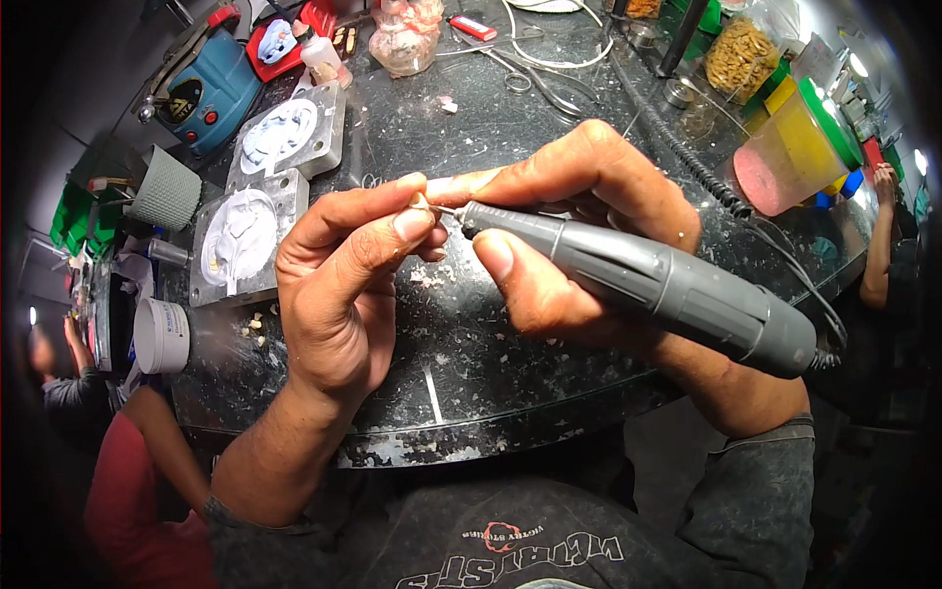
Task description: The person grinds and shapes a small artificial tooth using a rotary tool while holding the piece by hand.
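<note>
A grey hand drill (677, 287) is held above the near part of the dark table (481, 393), its long axis slanted from the cord end at lower right to the narrow nose at upper left. Its thin bit (445, 209) is pointed left at a small pale piece (420, 201); whether the two touch cannot be told. The nose is gripped between the thumb and fingers of the right hand (603, 167), closed snugly around it. The piece is pinched between the thumb and forefinger of the left hand (339, 263) and partly covered by the fingertips, so its own long axis cannot be made out. At the left, two metal blocks (290, 202) with pale fillings are set near a white tub (165, 337). A coiled cord (702, 169) is stretched between the right hand and a green-lidded jar (797, 157).
</note>
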### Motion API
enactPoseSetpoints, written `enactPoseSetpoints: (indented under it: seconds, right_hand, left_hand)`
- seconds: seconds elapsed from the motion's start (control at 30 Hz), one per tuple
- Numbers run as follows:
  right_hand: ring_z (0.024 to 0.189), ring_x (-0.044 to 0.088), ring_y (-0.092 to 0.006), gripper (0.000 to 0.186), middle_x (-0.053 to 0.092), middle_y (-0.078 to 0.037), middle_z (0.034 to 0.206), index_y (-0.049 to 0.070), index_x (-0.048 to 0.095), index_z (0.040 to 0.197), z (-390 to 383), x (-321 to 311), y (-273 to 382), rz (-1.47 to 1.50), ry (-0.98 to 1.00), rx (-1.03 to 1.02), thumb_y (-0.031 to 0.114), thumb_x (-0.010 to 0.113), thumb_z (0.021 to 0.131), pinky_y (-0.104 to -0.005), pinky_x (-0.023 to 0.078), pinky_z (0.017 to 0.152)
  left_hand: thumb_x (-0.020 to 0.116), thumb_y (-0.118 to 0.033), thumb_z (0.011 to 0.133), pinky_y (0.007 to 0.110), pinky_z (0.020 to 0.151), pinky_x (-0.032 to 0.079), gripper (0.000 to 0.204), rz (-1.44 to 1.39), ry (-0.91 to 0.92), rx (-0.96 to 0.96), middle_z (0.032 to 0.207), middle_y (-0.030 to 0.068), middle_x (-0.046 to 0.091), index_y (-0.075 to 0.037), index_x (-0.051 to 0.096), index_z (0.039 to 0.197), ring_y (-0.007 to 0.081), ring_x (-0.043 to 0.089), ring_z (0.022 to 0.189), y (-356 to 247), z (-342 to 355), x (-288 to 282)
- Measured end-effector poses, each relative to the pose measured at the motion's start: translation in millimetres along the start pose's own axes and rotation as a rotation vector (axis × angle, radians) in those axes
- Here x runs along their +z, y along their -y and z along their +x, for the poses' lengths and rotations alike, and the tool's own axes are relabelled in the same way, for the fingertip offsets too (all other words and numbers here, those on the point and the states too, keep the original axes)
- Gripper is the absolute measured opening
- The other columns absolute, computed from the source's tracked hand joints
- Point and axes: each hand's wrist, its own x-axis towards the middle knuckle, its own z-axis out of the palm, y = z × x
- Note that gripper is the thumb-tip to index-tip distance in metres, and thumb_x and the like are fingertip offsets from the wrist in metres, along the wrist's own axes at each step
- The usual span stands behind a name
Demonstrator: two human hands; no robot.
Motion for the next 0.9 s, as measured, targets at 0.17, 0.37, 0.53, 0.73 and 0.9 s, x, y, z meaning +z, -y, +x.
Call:
enactPoseSetpoints:
  seconds: [0.17, 0.37, 0.53, 0.73, 0.9]
  right_hand:
    - [0.072, 0.068, -0.0105, 0.026, 0.066, -0.008, 0.078, 0.0, 0.066, 0.09, 1.5, -1.9, -0.3, -0.038, 0.014, -0.053, 0.009, 0.079, 0.07, -0.0231, 0.052, 0.062]
    - [0.072, 0.068, -0.0108, 0.026, 0.066, -0.008, 0.079, 0.001, 0.067, 0.091, 2.4, -1.8, -1.7, -0.065, 0.032, -0.057, 0.009, 0.08, 0.07, -0.023, 0.053, 0.062]
    - [0.071, 0.068, -0.0104, 0.024, 0.067, -0.007, 0.078, 0.001, 0.067, 0.089, 2.3, -0.5, -2.8, -0.054, 0.006, -0.078, 0.007, 0.077, 0.069, -0.0229, 0.053, 0.062]
    - [0.07, 0.068, -0.0115, 0.02, 0.066, -0.008, 0.076, 0.0, 0.066, 0.088, 0.4, 1.5, 1.1, -0.021, -0.013, -0.003, 0.006, 0.073, 0.07, -0.0239, 0.053, 0.061]
    - [0.07, 0.068, -0.0118, 0.022, 0.067, -0.008, 0.077, 0.0, 0.066, 0.088, 1.5, 0.7, -3.0, -0.044, -0.003, -0.056, 0.007, 0.075, 0.07, -0.0235, 0.053, 0.061]
  left_hand:
    - [0.062, 0.003, 0.087, 0.031, 0.08, 0.056, 0.02, -0.015, -0.005, -0.003, 0.096, 0.0161, 0.07, 0.005, 0.066, 0.106, 0.0206, 0.07, 0.084, -0.1, -0.3, 0.8]
    - [0.062, 0.002, 0.087, 0.031, 0.08, 0.056, 0.02, -0.012, -0.008, 0.006, 0.096, 0.0157, 0.07, 0.005, 0.066, 0.106, 0.0206, 0.07, 0.085, 1.1, 0.0, 0.9]
    - [0.062, 0.002, 0.087, 0.031, 0.081, 0.057, 0.021, -0.051, -0.018, -0.05, 0.097, 0.0157, 0.07, 0.004, 0.066, 0.107, 0.0207, 0.07, 0.086, -0.2, -1.4, 1.5]
    - [0.062, 0.0, 0.088, 0.03, 0.081, 0.056, 0.022, -0.109, -0.029, -0.116, 0.097, 0.0152, 0.07, 0.003, 0.065, 0.109, 0.0202, 0.07, 0.087, -0.2, -1.2, -0.2]
    - [0.062, 0.0, 0.088, 0.031, 0.081, 0.056, 0.021, -0.099, -0.025, -0.105, 0.098, 0.0156, 0.07, 0.003, 0.066, 0.109, 0.0203, 0.07, 0.086, 0.3, -1.1, -0.4]
